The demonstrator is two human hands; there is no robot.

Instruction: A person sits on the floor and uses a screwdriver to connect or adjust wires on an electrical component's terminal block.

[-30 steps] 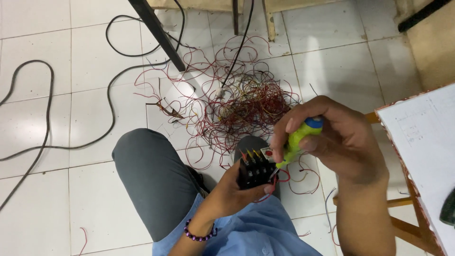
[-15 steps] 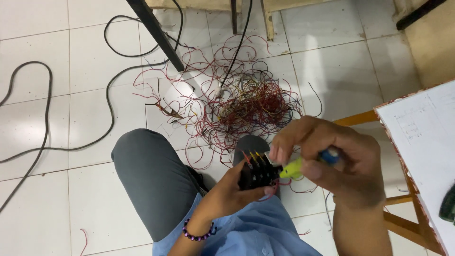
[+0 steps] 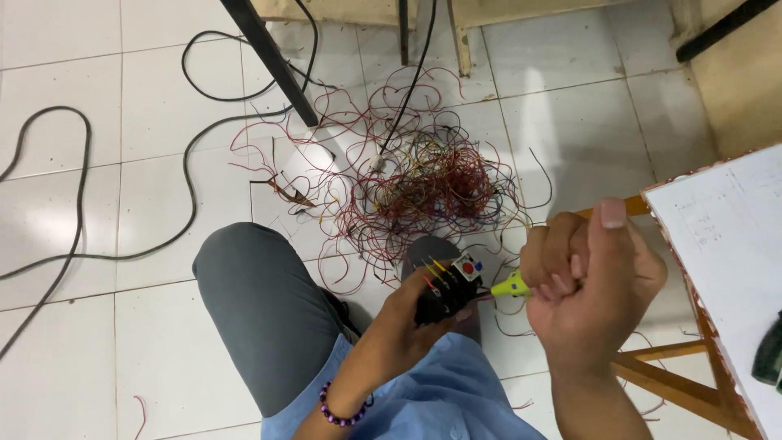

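A white tiled floor [image 3: 122,342] fills most of the frame, crossed at the left by a long black cable [image 3: 77,236] that runs out past the left edge. At the right edge a white sheet [image 3: 725,244] with faint handwriting too small to make out lies on a wooden desk [image 3: 676,387], both cut off by the frame; a dark object at the far lower right is mostly out of view and cannot be identified. In the upper middle a tangled heap of red wires [image 3: 432,187] lies on the floor, with a few yellow and dark strands mixed in, and a black slanted leg [image 3: 269,61] rises out of the top edge beside it. The person's knee in grey trousers [image 3: 261,310] sits at lower centre, above a blue shirt [image 3: 440,399] cut off at the bottom. The right hand [image 3: 595,277], lower right of centre, is closed in a fist around a screwdriver with a yellow-green handle [image 3: 511,285]; most of the handle is hidden inside the fist and the tip is hidden where it meets the device. The left hand [image 3: 407,314], with a purple bead bracelet [image 3: 338,411] at the wrist, has its grip closed from below around a small black electrical device [image 3: 446,292] just left of the screwdriver, at the frame's lower centre. The device carries a light label patch with a red and a blue button, and short red and yellow wire ends stand out of its top.
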